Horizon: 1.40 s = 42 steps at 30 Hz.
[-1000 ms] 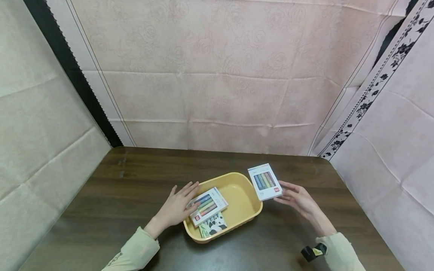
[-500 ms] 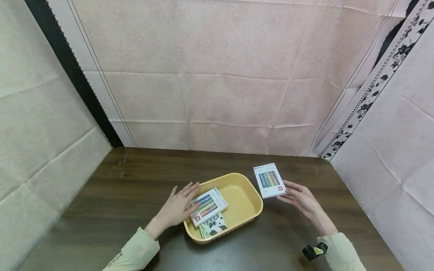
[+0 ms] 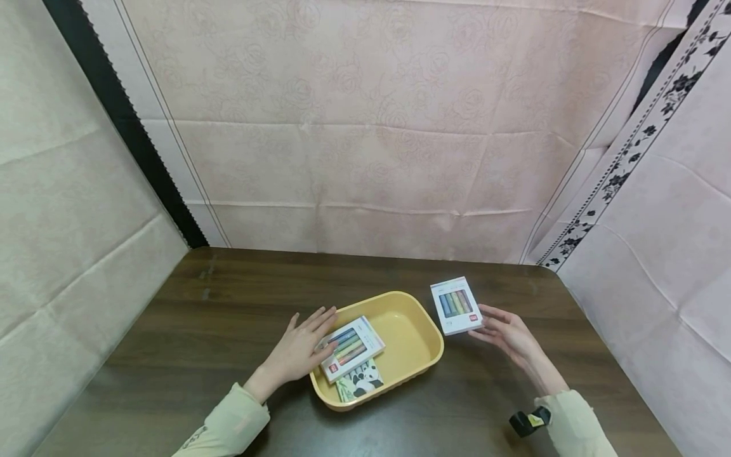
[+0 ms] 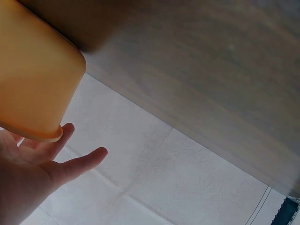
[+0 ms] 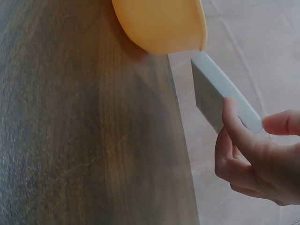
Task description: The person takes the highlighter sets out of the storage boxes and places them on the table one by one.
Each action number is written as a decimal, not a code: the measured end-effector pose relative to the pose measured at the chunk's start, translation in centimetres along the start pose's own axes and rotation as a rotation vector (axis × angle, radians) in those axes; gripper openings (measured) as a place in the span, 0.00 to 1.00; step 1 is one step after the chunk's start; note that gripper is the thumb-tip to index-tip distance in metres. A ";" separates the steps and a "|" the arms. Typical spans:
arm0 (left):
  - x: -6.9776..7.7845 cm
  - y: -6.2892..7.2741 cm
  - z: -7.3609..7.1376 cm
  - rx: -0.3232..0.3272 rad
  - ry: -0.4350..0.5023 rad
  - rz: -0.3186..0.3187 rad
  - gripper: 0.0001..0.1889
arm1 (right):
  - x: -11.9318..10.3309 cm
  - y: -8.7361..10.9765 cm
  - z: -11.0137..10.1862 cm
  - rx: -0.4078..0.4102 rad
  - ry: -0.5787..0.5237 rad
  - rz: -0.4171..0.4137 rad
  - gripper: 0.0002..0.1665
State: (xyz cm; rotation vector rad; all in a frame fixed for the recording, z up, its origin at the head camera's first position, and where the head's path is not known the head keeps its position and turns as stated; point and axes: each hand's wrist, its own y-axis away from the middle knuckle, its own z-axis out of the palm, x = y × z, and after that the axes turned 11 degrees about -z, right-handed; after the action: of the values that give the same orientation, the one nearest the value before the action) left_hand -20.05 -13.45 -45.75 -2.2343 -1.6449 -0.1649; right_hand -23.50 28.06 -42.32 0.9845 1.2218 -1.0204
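The right hand (image 3: 505, 335) pinches the white box (image 3: 456, 306) above the desk (image 3: 245, 298), just right of the yellow tub (image 3: 410, 330), by the edge away from it; the left hand (image 3: 296, 350) lies, fingers spread, at the tub's left rim. The box looks light, stiff, smooth, perhaps crushable, so a gentle edge hold should suffice.

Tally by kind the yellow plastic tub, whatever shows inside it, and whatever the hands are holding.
Yellow plastic tub: 1
White rectangular boxes picturing coloured sticks, one held, one in the tub: 2
Panda-printed rectangular item, partly covered: 1
Total: 4
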 end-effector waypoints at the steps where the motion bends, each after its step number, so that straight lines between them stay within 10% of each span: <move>1: 0.0 0.0 0.0 0.001 0.000 0.001 0.29 | 0.0 0.0 0.0 0.001 -0.001 0.004 0.32; 42: 0.0 0.0 -0.1 -0.008 0.004 -0.004 0.29 | 1.9 -0.4 -0.2 0.091 0.025 0.085 0.32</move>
State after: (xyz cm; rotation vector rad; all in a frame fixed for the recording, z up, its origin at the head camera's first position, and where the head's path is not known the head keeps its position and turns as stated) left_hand -20.04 -13.50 -45.67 -2.2355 -1.6499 -0.1768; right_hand -23.80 28.02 -44.29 1.1139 1.1515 -1.0067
